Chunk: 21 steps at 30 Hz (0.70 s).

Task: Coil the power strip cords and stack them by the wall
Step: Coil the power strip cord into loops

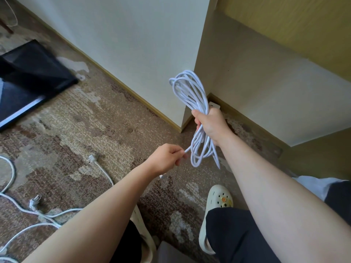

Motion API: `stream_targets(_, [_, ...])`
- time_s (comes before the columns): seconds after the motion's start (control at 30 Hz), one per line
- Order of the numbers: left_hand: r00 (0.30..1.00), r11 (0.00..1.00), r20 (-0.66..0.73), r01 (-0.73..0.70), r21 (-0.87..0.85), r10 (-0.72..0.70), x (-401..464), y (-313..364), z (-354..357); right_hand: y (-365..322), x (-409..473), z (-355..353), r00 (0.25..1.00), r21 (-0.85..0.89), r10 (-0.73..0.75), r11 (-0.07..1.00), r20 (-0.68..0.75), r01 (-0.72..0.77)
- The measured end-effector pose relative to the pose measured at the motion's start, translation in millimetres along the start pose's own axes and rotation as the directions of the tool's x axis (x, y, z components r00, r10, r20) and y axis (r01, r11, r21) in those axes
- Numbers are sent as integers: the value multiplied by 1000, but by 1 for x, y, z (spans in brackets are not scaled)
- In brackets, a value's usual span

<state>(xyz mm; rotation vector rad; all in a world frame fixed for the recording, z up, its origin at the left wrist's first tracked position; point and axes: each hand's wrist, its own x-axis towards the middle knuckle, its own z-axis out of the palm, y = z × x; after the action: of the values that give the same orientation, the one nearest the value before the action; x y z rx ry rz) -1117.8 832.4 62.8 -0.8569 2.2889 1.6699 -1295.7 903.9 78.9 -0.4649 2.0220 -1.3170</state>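
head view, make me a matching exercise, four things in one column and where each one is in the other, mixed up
Things:
1. coiled cord
2. loose plug
3. black panel
4. cream clog

Places:
A. flat on the carpet at far left
B. gripped in the right hand, its free end pinched by the left hand
C. on a foot near the bottom
D. lying on the carpet left of the left hand

Pairs: 1-B, 2-D, 3-A, 4-C
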Motion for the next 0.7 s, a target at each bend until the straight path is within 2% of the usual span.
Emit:
stream_targets(0.3, [999, 991, 34, 36, 126, -41, -13, -38, -38, 0, 6, -26, 999, -202, -42, 979, -29, 36])
stream_targets(0.53, [995, 950, -36, 100, 295, -94, -24, -65, -77, 5, 6, -42, 996, -342, -82, 938, -47, 61])
stream_targets(0.6, [998, 946, -39, 66, 318, -57, -22, -58, -76, 7, 7, -37, 996, -357, -87, 931, -33, 70])
stream_targets(0.7, [996, 907, 28, -84, 413, 79, -14, -30, -57, 7, 5, -21, 997, -391, -64, 917, 50, 79])
